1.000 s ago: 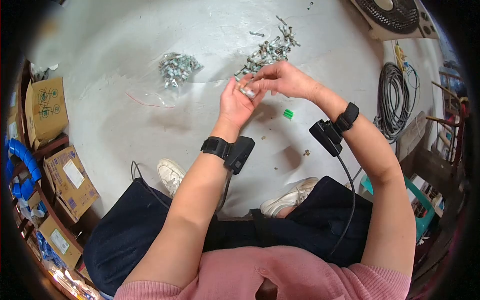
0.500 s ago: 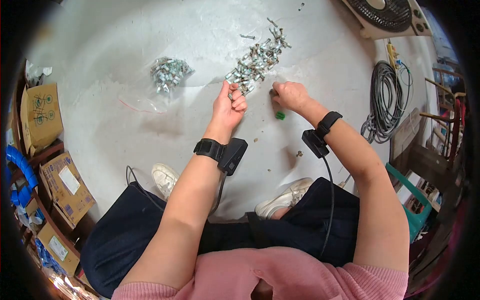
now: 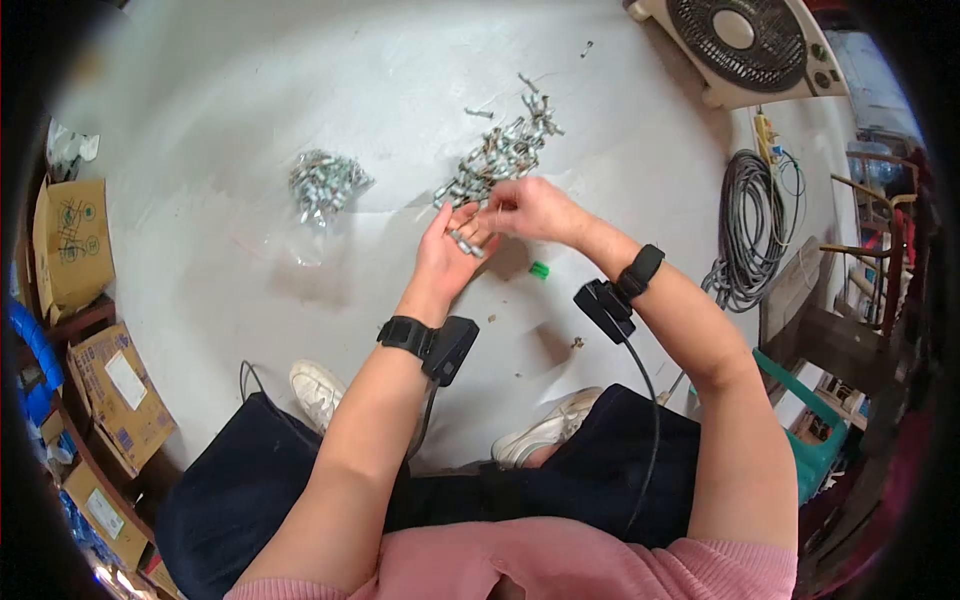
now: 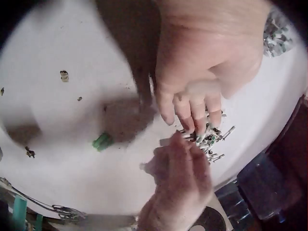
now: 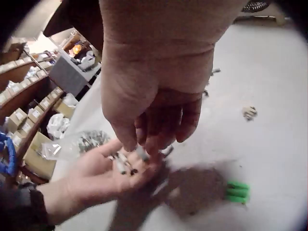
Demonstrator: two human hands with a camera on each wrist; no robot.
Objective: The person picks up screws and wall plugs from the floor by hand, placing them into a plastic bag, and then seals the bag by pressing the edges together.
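Note:
Palm up, the left hand [image 3: 446, 258] carries several small metal bolts [image 3: 465, 243] on its relaxed fingers. Over those fingers is the right hand [image 3: 542, 212], its thumb and fingertips close together. The right wrist view shows a greyish bolt [image 5: 142, 154] at the right thumb and fingertips, while more bolts [image 5: 121, 166] lie on the left palm. Just beyond both hands, a loose pile of bolts [image 3: 505, 150] is spread on the floor. To its left sits a clear bag of bolts [image 3: 326, 184].
A green piece [image 3: 539, 270] lies on the floor right of the left hand. A fan [image 3: 735, 30] stands at the upper right, above coiled cable [image 3: 748, 230]. Cardboard boxes [image 3: 75, 245] line the left side. White shoes [image 3: 545, 430] are below the hands.
The left fingers, curled half a second ago, have uncurled and show the bolts. From beside the green piece, the right hand has come back left over them. The head view has shifted.

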